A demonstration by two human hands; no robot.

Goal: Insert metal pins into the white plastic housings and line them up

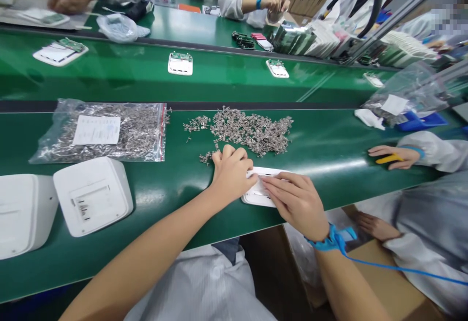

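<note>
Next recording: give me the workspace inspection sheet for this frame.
Surface: green bench, conveyor belt behind.
Job's things: white housing under both hands; loose pile of metal parts just behind.
Clutter: bagged parts, two white shells.
Grippers: left hand and right hand pressing on the housing.
Cables: blue wrist-strap cord.
Surroundings: co-worker's hand at right, others across the belt.

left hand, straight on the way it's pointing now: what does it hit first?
The left hand points up and slightly right across the table. Its knuckles already sit at the near edge of the loose pile of metal parts, so that pile comes first, probably. Beyond it lies the conveyor belt.
</note>
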